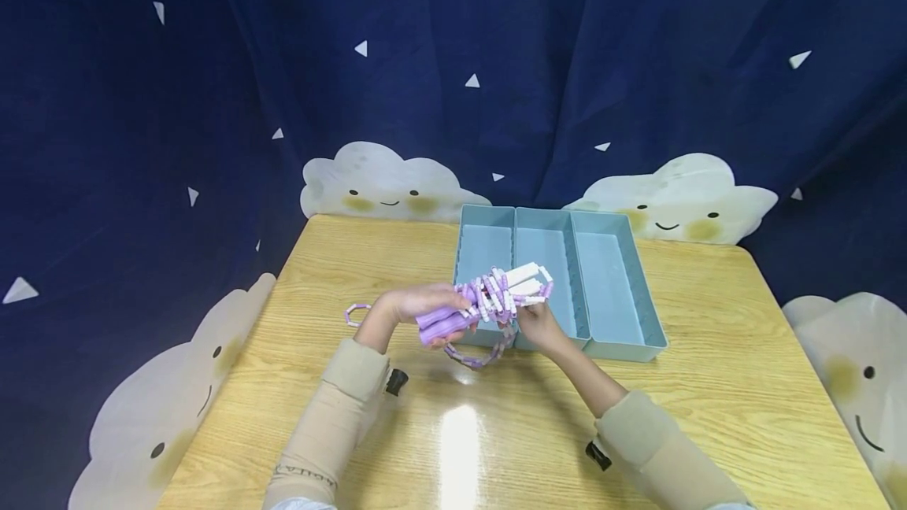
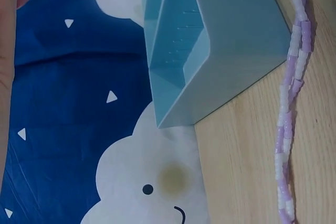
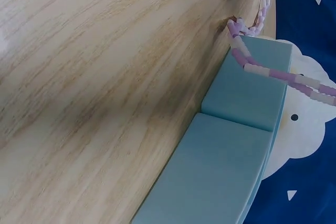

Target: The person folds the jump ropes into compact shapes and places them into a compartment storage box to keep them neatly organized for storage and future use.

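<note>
A beaded jump rope in purple and white is bundled above the front of the blue bins, its cord wound round two handles with purple grips and white ends. My left hand grips the purple part of the handles. At the white ends, my right hand is curled against the rope, its fingertips partly hidden by the beads. One loop of the cord hangs below the bundle. Doubled beaded strands also cross the left wrist view, and a strand crosses the right wrist view, where the hand itself is out of sight.
Three light blue bins stand side by side at the back of the wooden table. Left of my left wrist shows a small purple-and-white beaded loop. A dark blue curtain with white triangles and cloud shapes surrounds the table.
</note>
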